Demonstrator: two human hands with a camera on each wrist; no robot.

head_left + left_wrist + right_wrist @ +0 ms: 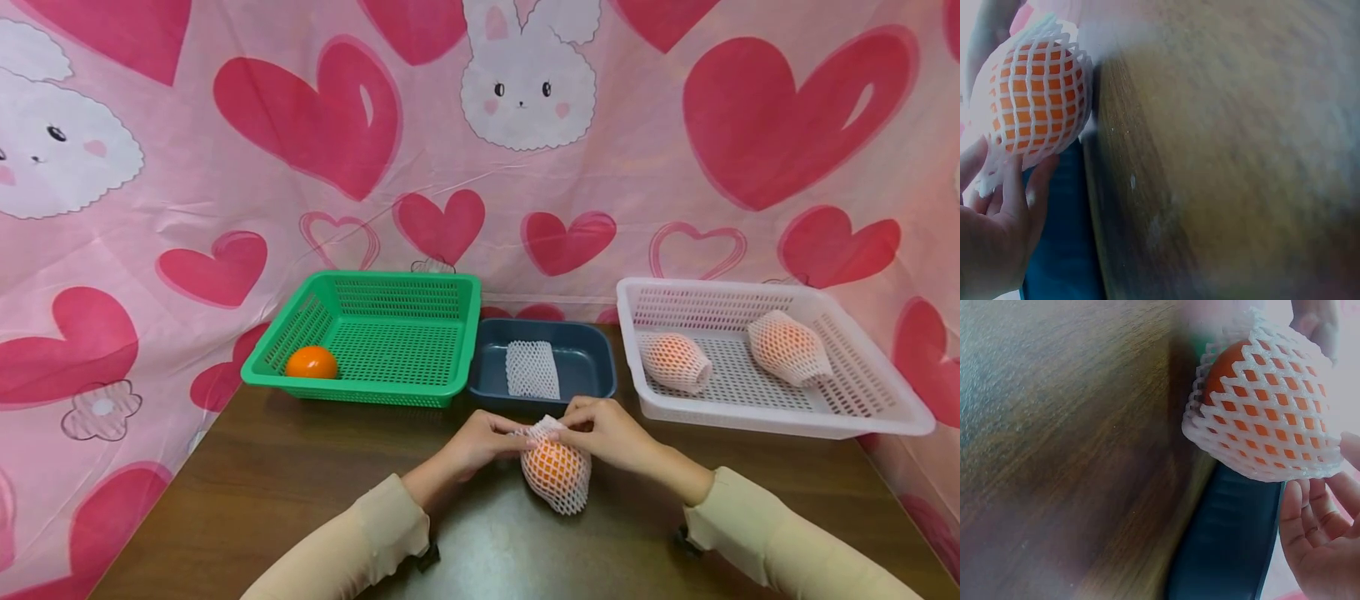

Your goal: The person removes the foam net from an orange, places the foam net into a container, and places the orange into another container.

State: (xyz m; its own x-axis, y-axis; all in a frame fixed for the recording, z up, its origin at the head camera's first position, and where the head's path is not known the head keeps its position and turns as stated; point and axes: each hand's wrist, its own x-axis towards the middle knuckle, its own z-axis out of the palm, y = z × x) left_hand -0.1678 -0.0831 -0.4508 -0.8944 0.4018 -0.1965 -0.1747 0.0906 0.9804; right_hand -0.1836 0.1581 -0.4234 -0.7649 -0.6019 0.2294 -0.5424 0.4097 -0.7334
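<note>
An orange fruit [557, 463] sits inside a white foam net sleeve [567, 503] just above or on the table, between both hands. My left hand [483, 443] pinches the sleeve's far edge from the left, thumb and fingers on the mesh. From the other side my right hand [609, 431] pinches the same edge. In the left wrist view the mesh [1038, 100] spreads round the fruit. The right wrist view shows the fruit's bare skin [1225, 365] partly uncovered at one side of the net.
Behind the hands, a dark blue tray [587, 362] holds a flat foam net [532, 369]. At left, a green basket [468, 333] holds a bare orange fruit [311, 363]. A white basket [765, 417] at right holds two netted fruits [675, 362]. All stand on a wooden table [300, 467].
</note>
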